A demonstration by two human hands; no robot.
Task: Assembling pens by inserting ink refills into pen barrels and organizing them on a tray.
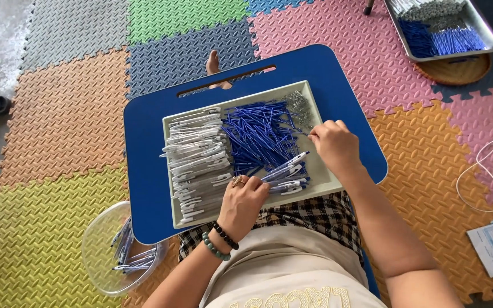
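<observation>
Pinched in left hand [245, 201]: assembled pens [285, 170]; right hand [333, 144] fingertips pressed together on spring from spring pile [299, 106], over grey tray [320, 171]

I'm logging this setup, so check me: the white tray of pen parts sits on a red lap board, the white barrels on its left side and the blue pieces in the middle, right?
Not quite: the lap board is blue, not red, as the head view shows. The rest holds: the white tray sits on it, with the white barrels on its left side and the blue pieces in the middle.
</observation>
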